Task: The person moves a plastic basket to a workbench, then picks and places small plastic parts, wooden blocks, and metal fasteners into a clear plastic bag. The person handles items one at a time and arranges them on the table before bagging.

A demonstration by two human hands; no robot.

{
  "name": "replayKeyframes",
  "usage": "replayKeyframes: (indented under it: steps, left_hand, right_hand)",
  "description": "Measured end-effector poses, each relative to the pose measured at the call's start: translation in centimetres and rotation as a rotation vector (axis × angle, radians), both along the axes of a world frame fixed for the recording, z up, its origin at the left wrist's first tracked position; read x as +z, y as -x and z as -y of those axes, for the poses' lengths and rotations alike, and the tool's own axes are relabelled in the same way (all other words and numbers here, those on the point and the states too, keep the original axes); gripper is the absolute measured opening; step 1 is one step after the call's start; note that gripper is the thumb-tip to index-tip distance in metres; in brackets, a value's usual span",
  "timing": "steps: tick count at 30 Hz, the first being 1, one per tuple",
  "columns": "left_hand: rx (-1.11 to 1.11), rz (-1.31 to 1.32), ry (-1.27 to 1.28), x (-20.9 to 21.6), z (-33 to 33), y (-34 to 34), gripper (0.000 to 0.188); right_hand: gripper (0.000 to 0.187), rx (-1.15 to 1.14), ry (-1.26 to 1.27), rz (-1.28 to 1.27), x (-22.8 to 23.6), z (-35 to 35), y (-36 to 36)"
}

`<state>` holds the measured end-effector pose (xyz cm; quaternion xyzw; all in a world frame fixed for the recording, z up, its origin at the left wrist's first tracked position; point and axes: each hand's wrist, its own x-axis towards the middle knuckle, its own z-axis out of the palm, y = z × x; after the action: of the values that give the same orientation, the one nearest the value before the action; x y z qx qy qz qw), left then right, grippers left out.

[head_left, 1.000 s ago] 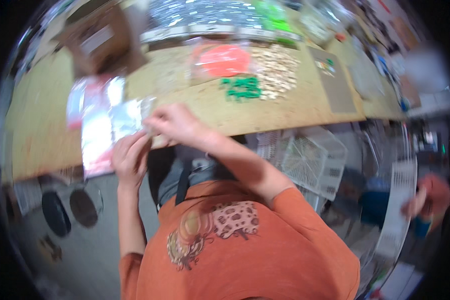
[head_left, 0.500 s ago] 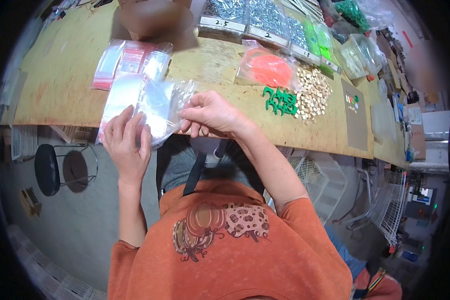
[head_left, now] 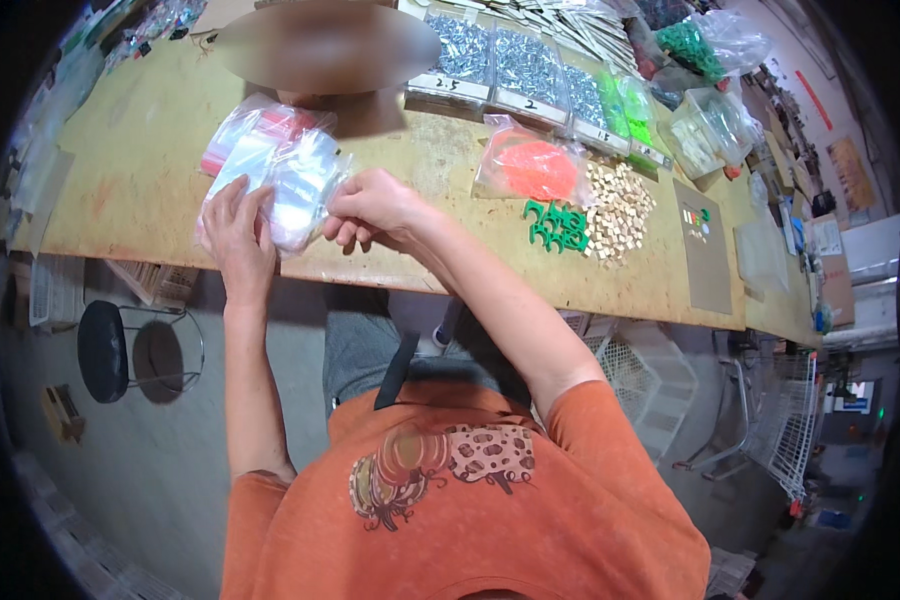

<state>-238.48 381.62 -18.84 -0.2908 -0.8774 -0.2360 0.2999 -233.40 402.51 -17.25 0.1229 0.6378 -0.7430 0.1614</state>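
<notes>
Clear zip bags with red strips lie in an overlapping pile near the table's front edge, left of the middle. My left hand rests on the pile's left side, its fingers somewhat bent and apart. At the right edge of the top bag, my right hand is closed in a pinch on the clear plastic. The pinching fingertips partly hide that edge. Further right sit a bag of orange pieces, a cluster of green curved pieces and a heap of small wooden blocks.
Clear bins of metal screws stand along the back, beside bright green pieces. A grey board with small parts lies at the right. Below the table are a round black stool, white crates and a wire cart.
Both hands sit slightly further left in the picture, and the bags look more bunched together. The right hand keeps its pinch at the bag's edge. The whole view has shifted a little.
</notes>
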Motion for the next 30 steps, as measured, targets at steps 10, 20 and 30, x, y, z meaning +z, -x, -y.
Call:
replayKeyframes:
  steps: [10,20,30]
  left_hand:
    - [-0.286,0.541,-0.309,1.0,-1.4,-6.1,0.013]
    - [-0.355,0.957,-0.861,-0.5,-1.9,-4.1,0.009]
    - [-0.395,1.058,-1.324,0.0,-1.8,-3.4,0.009]
  right_hand:
    - [0.016,-0.085,0.083,-0.139,-0.5,1.5,-3.5]
    - [0.017,-0.145,0.1,-0.16,-0.2,0.8,-3.7]
    - [0.015,-0.266,0.034,-0.285,3.6,3.0,-4.3]
